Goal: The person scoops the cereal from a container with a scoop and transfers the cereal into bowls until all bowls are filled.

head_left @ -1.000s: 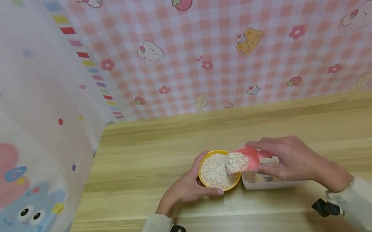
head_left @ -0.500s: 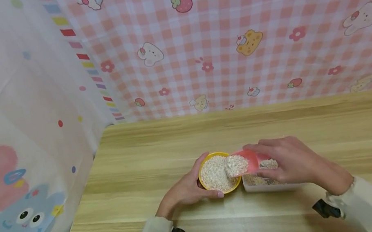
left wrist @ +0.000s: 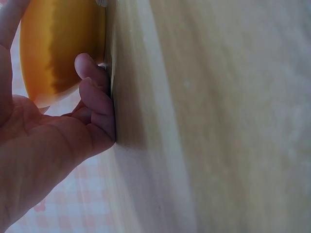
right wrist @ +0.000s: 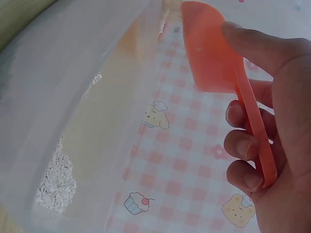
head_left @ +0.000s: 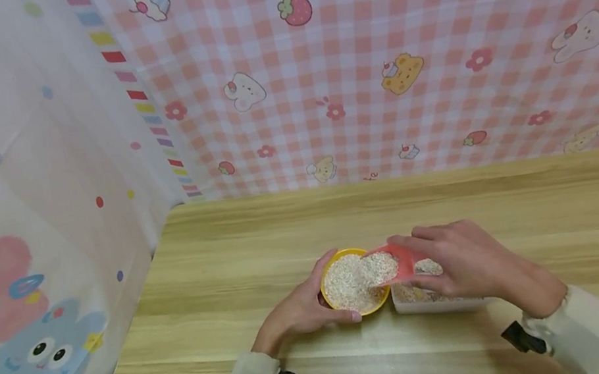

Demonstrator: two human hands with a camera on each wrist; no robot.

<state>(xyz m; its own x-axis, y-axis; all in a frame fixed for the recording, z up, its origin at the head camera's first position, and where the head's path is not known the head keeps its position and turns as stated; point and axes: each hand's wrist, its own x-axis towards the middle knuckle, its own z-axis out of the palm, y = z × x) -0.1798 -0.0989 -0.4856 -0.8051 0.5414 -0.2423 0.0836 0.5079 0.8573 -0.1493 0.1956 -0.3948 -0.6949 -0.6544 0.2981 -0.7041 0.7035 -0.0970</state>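
My left hand [head_left: 304,306] holds a yellow bowl [head_left: 325,296] by its side, thumb along the near rim and fingers round the far side. Pale oat flakes [head_left: 347,279] fill the bowl close to its rim. In the left wrist view the bowl's smooth outer wall [left wrist: 60,53] shows, with curled fingertips under it by the tabletop. My right hand [head_left: 465,258] grips a coral-red scoop [right wrist: 211,53] by its handle, thumb against the scoop's body. Heaped with flakes, the scoop tilts over the bowl's right rim, its mouth toward the bowl.
A translucent plastic box [head_left: 435,307] with more flakes stands right of the bowl, partly hidden under my right hand. All of it is on a wood-grain table [head_left: 260,234]. A pink checked cloth [head_left: 285,102] hangs behind the table's far edge.
The scoop has shifted slightly left and tipped further over the bowl; its flakes now run together with those in the bowl. My left hand and the bowl stay put.
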